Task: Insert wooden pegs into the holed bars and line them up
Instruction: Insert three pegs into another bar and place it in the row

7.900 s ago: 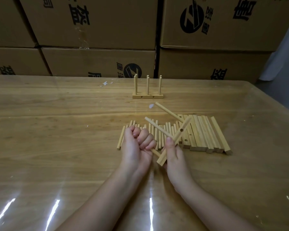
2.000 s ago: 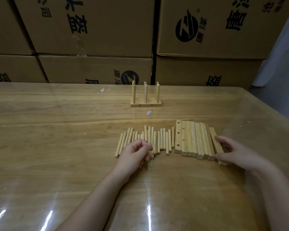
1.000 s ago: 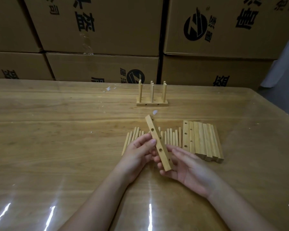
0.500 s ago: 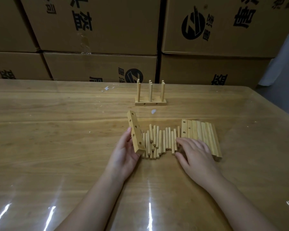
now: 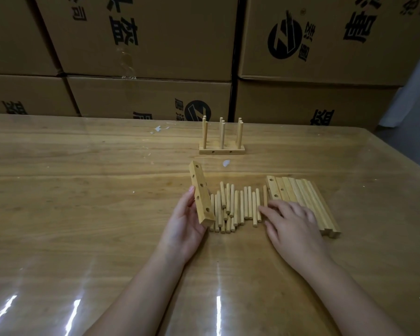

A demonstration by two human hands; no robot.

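**A:** You have a fresh holed bar [image 5: 200, 192] out. A second ago both your hands had it at centre frame. Now your left hand [image 5: 184, 224] alone holds it, just left of the loose pegs [image 5: 235, 204].

**B:** Yes, its near end sits in your cupped palm with your thumb up its left side. It stands tilted on edge, far end raised. Your right hand [image 5: 294, 224] has let go and come down flat, fingers spread and relaxed. The tips touch the right end of the peg pile and pinch nothing yet.

**A:** So you've finished fetching the bar, and I'd say you're about to pick a peg. How does the bar look to you?

**B:** It's pale, square-sectioned wood with clean edges. You can see round holes on two adjoining faces. Three seem to run along the face turned toward the pegs, which suits your right hand.

**A:** The pegs are short plain dowels lying roughly parallel on the table [image 5: 83, 214], some overlapping at the left. You may need to roll one free of the others.

**B:** The spare bars [image 5: 303, 202] lie side by side right of centre, touching your right hand's far side. Up at centre frame the pegged bar [image 5: 221, 150] stands with three pegs upright and more tips just behind them. Whether that is a second bar, you can't tell from here. Most of the work looks to be ahead of you.
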